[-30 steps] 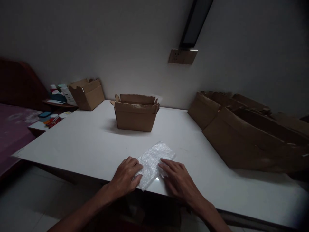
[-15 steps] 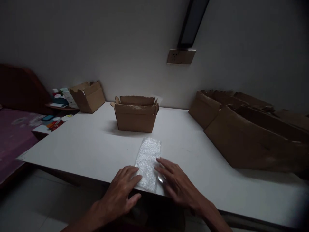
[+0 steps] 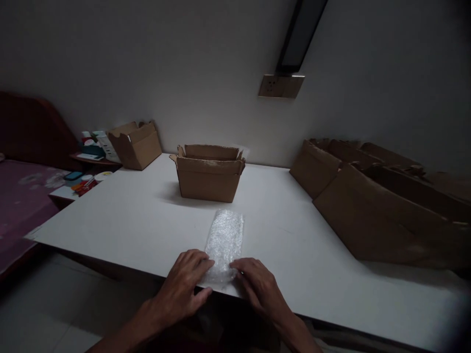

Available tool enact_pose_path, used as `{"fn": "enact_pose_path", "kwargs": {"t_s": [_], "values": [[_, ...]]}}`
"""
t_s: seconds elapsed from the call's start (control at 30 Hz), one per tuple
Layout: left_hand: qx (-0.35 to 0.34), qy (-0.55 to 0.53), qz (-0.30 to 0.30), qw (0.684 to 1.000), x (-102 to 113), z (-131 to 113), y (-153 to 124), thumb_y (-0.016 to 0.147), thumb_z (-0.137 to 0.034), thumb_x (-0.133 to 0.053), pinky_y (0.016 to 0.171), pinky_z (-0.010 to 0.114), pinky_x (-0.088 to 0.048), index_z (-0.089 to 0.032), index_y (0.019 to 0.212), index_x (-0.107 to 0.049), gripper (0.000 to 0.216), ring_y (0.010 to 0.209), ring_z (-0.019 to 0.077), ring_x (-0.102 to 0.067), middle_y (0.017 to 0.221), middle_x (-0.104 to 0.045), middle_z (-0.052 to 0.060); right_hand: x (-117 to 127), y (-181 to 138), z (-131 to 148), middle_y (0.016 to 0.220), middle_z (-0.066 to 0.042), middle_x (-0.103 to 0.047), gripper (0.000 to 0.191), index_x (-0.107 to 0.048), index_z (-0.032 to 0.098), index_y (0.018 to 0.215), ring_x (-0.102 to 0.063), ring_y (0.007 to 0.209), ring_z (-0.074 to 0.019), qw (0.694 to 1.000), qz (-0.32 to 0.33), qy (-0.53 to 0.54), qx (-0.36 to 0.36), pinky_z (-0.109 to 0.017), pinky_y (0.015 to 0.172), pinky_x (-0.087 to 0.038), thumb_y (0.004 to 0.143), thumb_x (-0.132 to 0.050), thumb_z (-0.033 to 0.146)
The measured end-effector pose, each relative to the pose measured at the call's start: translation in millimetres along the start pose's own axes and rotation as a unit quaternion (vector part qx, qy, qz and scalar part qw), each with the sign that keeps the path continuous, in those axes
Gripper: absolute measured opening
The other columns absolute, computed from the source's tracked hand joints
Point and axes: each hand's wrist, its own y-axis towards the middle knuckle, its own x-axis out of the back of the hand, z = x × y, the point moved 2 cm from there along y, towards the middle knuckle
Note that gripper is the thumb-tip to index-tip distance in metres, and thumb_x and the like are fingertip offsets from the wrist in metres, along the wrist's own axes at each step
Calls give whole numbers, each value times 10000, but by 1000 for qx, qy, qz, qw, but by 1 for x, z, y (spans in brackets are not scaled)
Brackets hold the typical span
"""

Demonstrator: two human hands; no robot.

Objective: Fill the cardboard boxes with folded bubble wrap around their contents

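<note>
A flat, clear piece of bubble wrap [image 3: 227, 235] lies lengthwise on the white table, its lower end close to the front edge. My left hand [image 3: 186, 279] rests at its lower left side, fingertips touching it and thumb held apart below. On the opposite side, the fingertips of my right hand [image 3: 259, 284] touch the lower right edge, fingers bent and thumb lower down. Neither hand is closed around the wrap. Beyond the wrap stands a small cardboard box [image 3: 209, 181] with its top open.
Large open cardboard boxes [image 3: 386, 215] stand along the right of the white table [image 3: 121, 215]. Another carton [image 3: 136, 147] sits at the back left, near small items on a side table. A socket plate [image 3: 281, 86] is on the wall. A bed [image 3: 25, 206] lies at left.
My right hand has moved down and left along the wrap's right side, its fingertips now on the lower edge. My left hand stays nearly in place. The wrap's lower end looks shorter.
</note>
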Motion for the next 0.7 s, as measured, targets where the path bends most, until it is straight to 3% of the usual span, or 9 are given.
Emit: {"fn": "enact_pose_path", "kwargs": {"t_s": [0.17,0.27,0.37,0.47,0.57,0.63,0.7], "values": [[53,-107,-39,992,-2,2,10,805,-65,-482,835,373,-467,-197,945,-620,237,935,212,-589,944,-666,54,6,-3,3,839,-28,-694,266,-648,213,915,-631,760,-162,975,0,127,-184,-260,697,-493,993,-447,368],[126,-152,-25,980,-1,2,15,851,-185,-517,716,317,-449,-197,847,-613,96,793,185,-578,822,-630,31,7,-1,5,741,0,-640,317,-630,204,840,-584,688,-144,959,1,174,-223,-235,631,-453,979,-459,432],[156,-160,-22,975,-2,1,19,883,-277,-513,709,303,-438,-198,837,-610,134,777,178,-574,818,-625,28,4,2,3,751,-3,-646,302,-639,199,853,-591,697,-147,956,-19,185,-227,-237,634,-461,966,-484,432],[182,-127,-30,975,-4,2,25,911,-314,-458,656,282,-418,-201,786,-580,208,726,172,-562,758,-608,18,3,-1,0,887,-33,-698,210,-641,209,996,-642,760,-168,968,-75,130,-201,-261,673,-505,963,-504,364],[195,-87,-33,976,-6,4,33,908,-304,-443,581,266,-377,-213,728,-526,217,641,159,-530,677,-564,-4,7,-9,5,1063,-72,-697,241,-586,239,1168,-666,886,-208,982,-169,-4,-86,-324,761,-538,932,-541,231],[192,-76,-35,978,-6,5,36,901,-282,-453,581,271,-372,-216,726,-518,198,621,156,-523,664,-560,-9,8,-13,11,1148,-90,-679,352,-558,250,1226,-645,1005,-238,984,-154,-85,11,-376,843,-530,892,-551,140],[188,-72,-35,979,-7,5,36,896,-263,-471,594,277,-392,-216,780,-553,149,620,158,-539,681,-589,-9,4,-10,15,1249,-110,-650,426,-553,235,1259,-592,1144,-271,986,-72,-137,64,-423,913,-506,857,-555,96]]}}
